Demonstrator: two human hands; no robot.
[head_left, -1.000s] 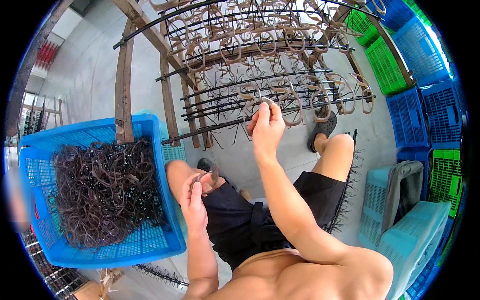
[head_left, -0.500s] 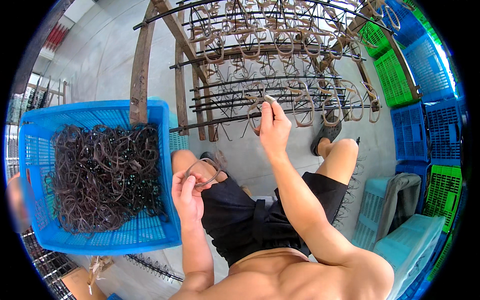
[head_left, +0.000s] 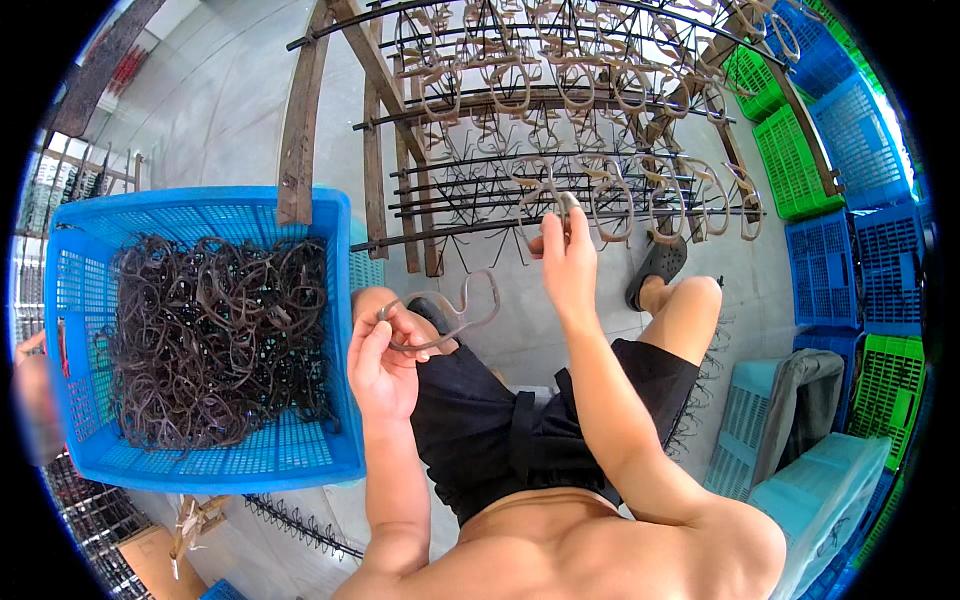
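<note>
My left hand (head_left: 385, 365), closed in a pinch, holds a dark, curved eyeglass frame (head_left: 470, 318) by one side, above my left knee. My right hand (head_left: 570, 265) reaches up to the front bar of the rack (head_left: 450, 236). Its fingertips are closed on a brownish eyeglass frame (head_left: 545, 182) hanging there; my fingers partly hide where it meets the bar. More brown eyeglass frames (head_left: 667, 205) hang in a row to the right along this bar. Beside my left hand stands a blue basket (head_left: 345, 330) with a heap of dark eyeglass frames (head_left: 215, 345) inside.
Wooden posts (head_left: 303, 130) carry several black bars full of hanging frames. Blue and green crates (head_left: 795, 160) are stacked on the right, above light-blue baskets (head_left: 745, 420). A wired bar (head_left: 300, 525) lies on the floor behind the blue basket. Part of another person's hand (head_left: 32, 350) shows at the far left.
My left hand has turned the frame outward, so more of it shows. My right hand has shifted slightly right along the bar. The whole view has moved a little.
</note>
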